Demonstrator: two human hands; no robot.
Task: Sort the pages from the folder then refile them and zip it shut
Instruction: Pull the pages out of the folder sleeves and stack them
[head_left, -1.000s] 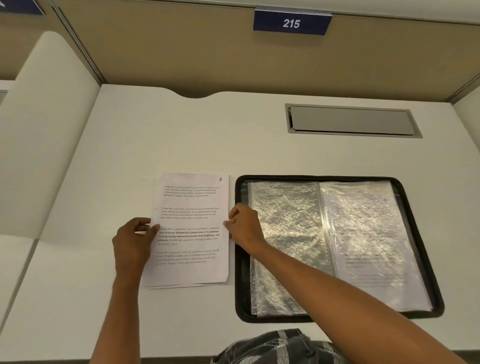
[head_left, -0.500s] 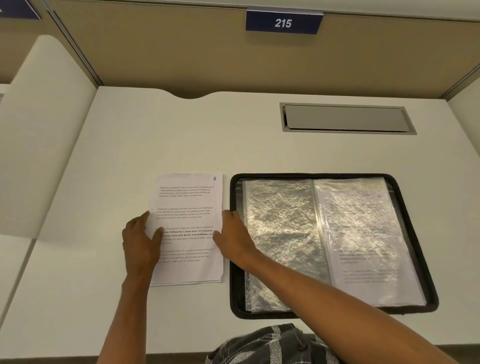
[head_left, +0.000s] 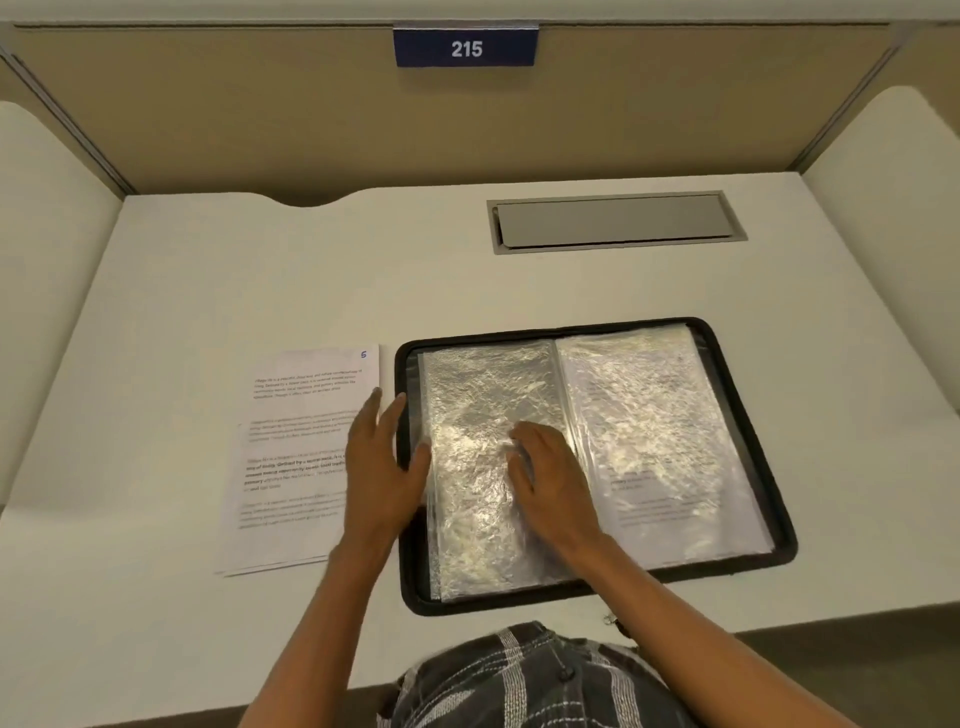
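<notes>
Right now the zip folder lies open on the table, centre-right of the frame, with its clear sleeves fanned to either side. The left sleeve looks empty, all crinkled shine. The right sleeve has a printed page inside. Just left of the folder sits the stack of pages, the top sheet marked with a blue 5 in its upper corner.

The left hand lies across the stack's right edge and the folder's rim, its grip apart, fingers straight and holding nothing. The right hand rests on the empty left sleeve with fingers loosely bent, its grip also apart; I cannot tell if a fingertip has found the sleeve's opening.

To my eye the sorting looks finished and refiling is in hand, with this sleeve being readied for a sheet. The next move calls for parting the thin plastic at its mouth with one hand and sliding a single page off the stack with the other. What looks like the zip pull hangs at the folder's lower edge, untouched.
</notes>
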